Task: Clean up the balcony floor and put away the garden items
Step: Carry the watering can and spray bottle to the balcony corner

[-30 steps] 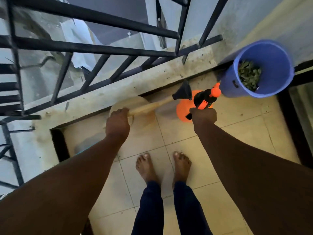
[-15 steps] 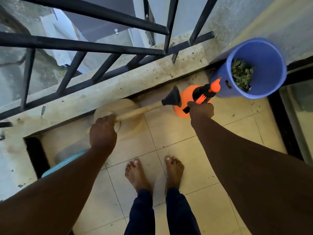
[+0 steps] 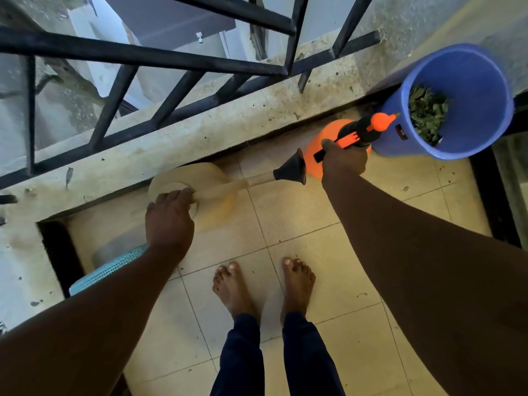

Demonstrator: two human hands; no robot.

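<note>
Watering can [image 3: 197, 192], gripped by the left hand [image 3: 168, 221], points its spout rightward at the orange sprayer [image 3: 328, 150] clasped in the right hand [image 3: 343, 161], beside the blue bucket [image 3: 480, 81].

place: home balcony, I'd call it residential
floor: beige tiles [image 3: 300, 212] across centre and bottom
edge: black metal railing [image 3: 160, 57] on a stained concrete kerb [image 3: 200, 138], upper left, buildings below
garden kit: blue bucket [image 3: 483, 118] of leaves [image 3: 427, 115] upper right, orange sprayer [image 3: 331, 144] beside it
person: bare feet [image 3: 234, 287] on tile, bottom centre
</note>
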